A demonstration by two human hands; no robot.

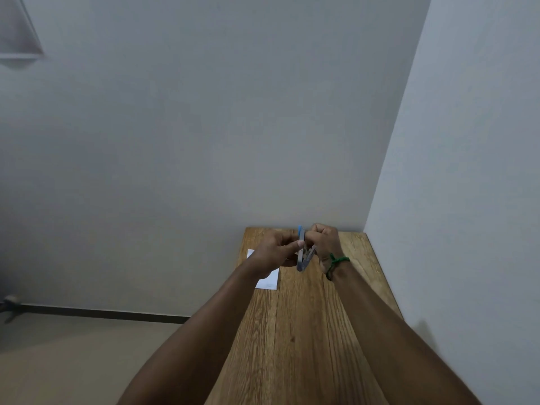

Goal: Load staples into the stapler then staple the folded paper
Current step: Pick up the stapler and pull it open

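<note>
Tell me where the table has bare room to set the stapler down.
The table is bare along its near stretch, between the two forearms and toward the camera. The far right corner by the wall, past the right hand, also looks free. It is crowded at the far left, where the folded paper lies under the left hand, and around the stapler.

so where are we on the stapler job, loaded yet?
Not confirmed. Done: stapler is hinged open, held above the table. In hand: both hands on it, left and right; staples too small to see. Left: close it, then staple the paper, which lies on the table.
</note>
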